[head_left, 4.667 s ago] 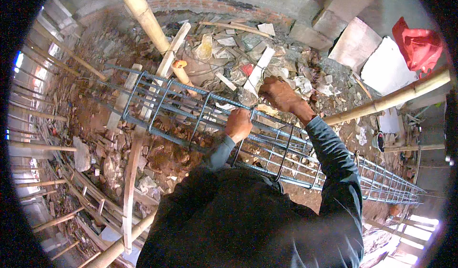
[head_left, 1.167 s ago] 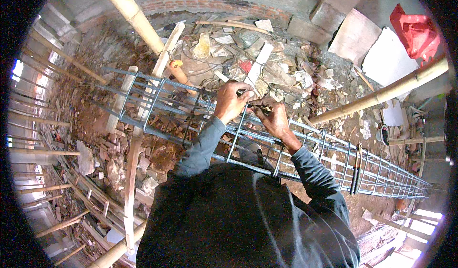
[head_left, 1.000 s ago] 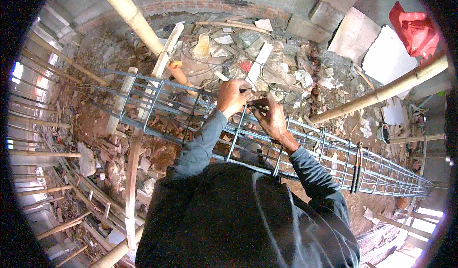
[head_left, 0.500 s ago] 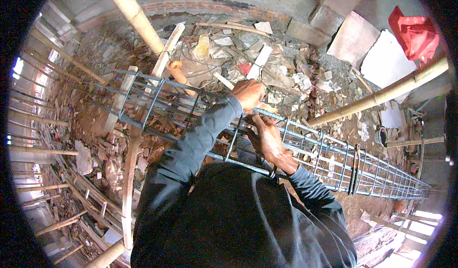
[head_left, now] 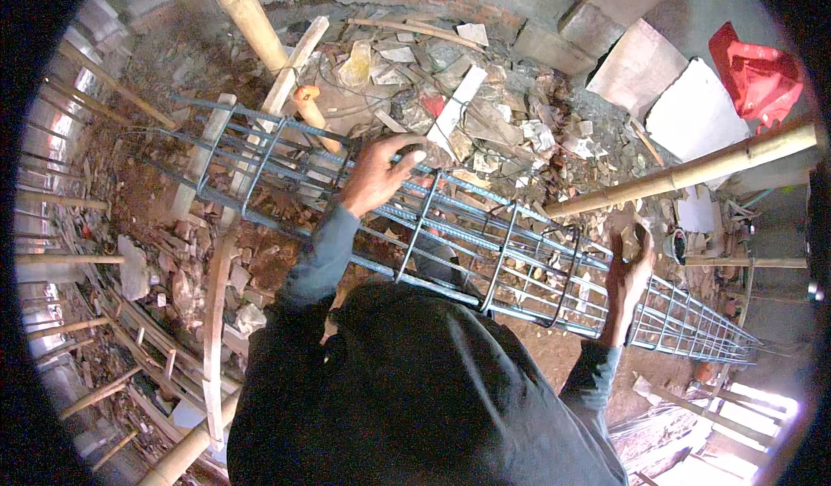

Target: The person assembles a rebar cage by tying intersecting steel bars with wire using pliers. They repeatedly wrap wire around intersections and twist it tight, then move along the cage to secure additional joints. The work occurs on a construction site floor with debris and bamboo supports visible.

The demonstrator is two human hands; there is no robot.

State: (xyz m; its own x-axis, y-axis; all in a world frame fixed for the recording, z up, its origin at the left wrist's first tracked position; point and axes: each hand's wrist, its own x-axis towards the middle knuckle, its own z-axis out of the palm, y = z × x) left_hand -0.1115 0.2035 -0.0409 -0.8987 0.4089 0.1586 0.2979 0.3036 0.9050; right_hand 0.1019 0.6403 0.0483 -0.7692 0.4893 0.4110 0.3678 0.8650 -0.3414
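Note:
A long rebar cage [head_left: 511, 252] of bluish steel bars tied with square stirrups lies across in front of me, tapering off to the right. My left hand [head_left: 374, 174] rests over its far upper bar, the thumb and forefinger apart with a gap between them. Farther right, my right hand [head_left: 630, 270] reaches over the cage with curled fingers; what they hold there is hidden. Between the hands, a dark stirrup [head_left: 567, 287] hangs slightly slanted around the bars.
A wooden post [head_left: 216, 330] and crosspiece stand under the cage's left end. Bamboo poles [head_left: 684, 174] slant in at the right and upper left [head_left: 247, 19]. Broken rubble and wood scraps cover the ground beyond. White boards [head_left: 699, 109] and a red cloth [head_left: 757, 75] lie at upper right.
My hands have parted from close together at the cage's middle. The left has moved left along the bar; the right has gone right, to where a bunch of dark stirrups was.

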